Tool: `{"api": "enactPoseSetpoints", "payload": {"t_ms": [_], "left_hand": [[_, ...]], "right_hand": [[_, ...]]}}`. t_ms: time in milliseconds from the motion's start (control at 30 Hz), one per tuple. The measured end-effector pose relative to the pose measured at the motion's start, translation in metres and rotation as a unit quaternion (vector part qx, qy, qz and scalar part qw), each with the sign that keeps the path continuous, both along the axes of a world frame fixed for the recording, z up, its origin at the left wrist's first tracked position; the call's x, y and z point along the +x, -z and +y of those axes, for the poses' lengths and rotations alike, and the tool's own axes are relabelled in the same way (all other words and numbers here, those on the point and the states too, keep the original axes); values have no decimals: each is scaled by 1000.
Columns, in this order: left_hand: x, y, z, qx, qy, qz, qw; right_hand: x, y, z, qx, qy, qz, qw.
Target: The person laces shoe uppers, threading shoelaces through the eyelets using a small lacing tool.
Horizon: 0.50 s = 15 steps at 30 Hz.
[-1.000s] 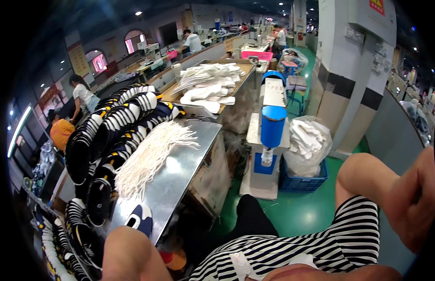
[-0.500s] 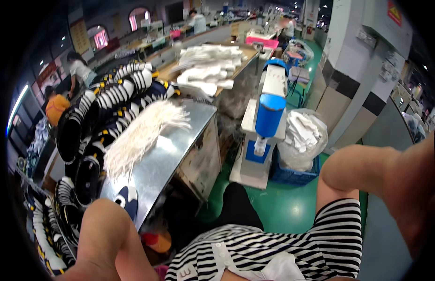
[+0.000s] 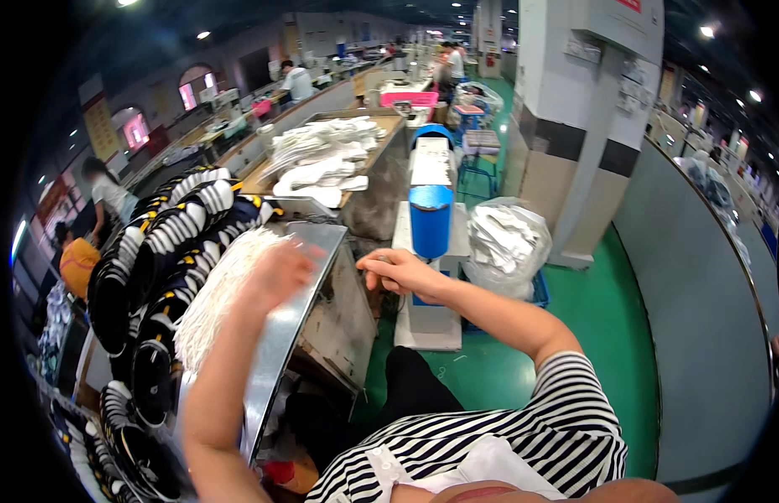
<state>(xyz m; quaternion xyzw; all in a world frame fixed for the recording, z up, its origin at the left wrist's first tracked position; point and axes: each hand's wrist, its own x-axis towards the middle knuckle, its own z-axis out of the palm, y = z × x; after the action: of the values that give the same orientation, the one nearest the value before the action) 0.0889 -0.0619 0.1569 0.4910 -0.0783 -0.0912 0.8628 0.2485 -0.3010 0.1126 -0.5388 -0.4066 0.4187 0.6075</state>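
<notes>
My left hand (image 3: 285,270) is over the metal tabletop (image 3: 310,251), at the right side of a bundle of white laces (image 3: 226,289). Motion smears its fingers, so its grip does not show. In front of the blue-and-white machine (image 3: 430,220) is my right hand (image 3: 396,272), its fingers curled in with the index finger bent forward. Whether something small is in its fingers, I cannot make out. Black, white and yellow shoe uppers (image 3: 167,239), nested in long rows, lie left of the laces.
White cut pieces (image 3: 322,155) are heaped on a table beyond the metal one. A clear bag of white pieces (image 3: 508,243) stands in a blue crate right of the machine. Farther right are a pillar (image 3: 566,151) and a grey partition (image 3: 700,277). Other people work at the back and left.
Both hands have come into view, the left over the laces' edge, the right before the machine. My view has shifted, and the dark blue-and-white piece at the table's near end is no longer visible.
</notes>
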Motion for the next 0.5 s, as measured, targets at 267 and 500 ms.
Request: {"api": "enactPoseSetpoints", "payload": {"t_ms": [267, 500], "left_hand": [[-142, -95, -14, 408, -531, -292, 683], [-243, 153, -110, 753, -424, -209, 459]], "right_hand": [[14, -19, 55, 67, -65, -107, 990], [-50, 127, 135, -32, -177, -178, 967]]}}
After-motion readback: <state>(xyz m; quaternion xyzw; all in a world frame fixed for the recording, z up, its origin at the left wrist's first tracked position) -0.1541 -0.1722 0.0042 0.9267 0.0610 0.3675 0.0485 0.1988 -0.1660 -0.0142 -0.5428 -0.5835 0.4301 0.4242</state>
